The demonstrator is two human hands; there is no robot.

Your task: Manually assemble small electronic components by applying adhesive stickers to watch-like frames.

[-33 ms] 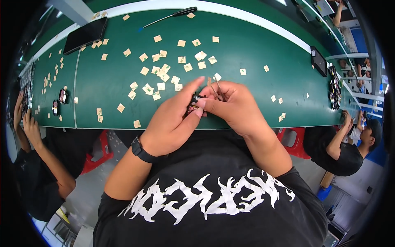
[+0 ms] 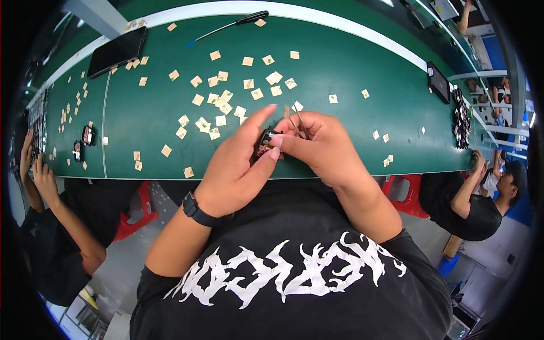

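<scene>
My left hand point(image 2: 241, 161) is closed around a small black device point(image 2: 262, 148) with pink and yellow parts showing inside, just above the table's near edge. A dark strap sits on my left wrist. My right hand point(image 2: 317, 144) has a pair of metal tweezers point(image 2: 302, 122) in its fingers, prongs pointing away from me. Right thumb and left thumb meet at the device, the right thumb pressing on its upper side. A small tan piece point(image 2: 287, 111) shows by one prong; I cannot tell if it is gripped. My fingers hide much of the device.
Many small cream adhesive squares point(image 2: 225, 106) lie scattered over the green table point(image 2: 368, 124). Farther back are a screwdriver point(image 2: 249, 18) and a black phone-like slab point(image 2: 117, 52). Two small devices point(image 2: 86, 136) stand left. A dark box point(image 2: 438, 83) lies right. Co-workers sit on both sides.
The device is turned slightly, so more of its black casing shows between my hands. The view has shifted a little. Both hands keep their hold.
</scene>
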